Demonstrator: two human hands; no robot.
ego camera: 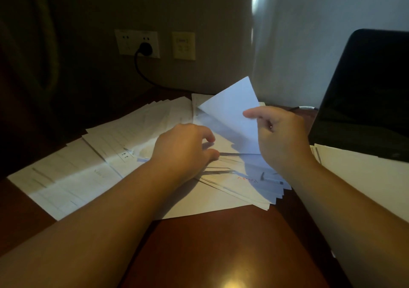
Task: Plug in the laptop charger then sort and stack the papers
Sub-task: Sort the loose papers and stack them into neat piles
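Papers lie fanned out across the bench, from its left edge to the middle, reaching toward the far edge. Right hand lifts one sheet off the pile, its fingers pinching the sheet's right edge, sheet tilted up. Left hand rests on the pile just left of the sheet, fingers loosely curled, tips touching paper. Second stack at the right edge, partly under the laptop. Plug sits in the wall socket beyond the far edge, cable dropping to the bench. Another socket plate beside it.
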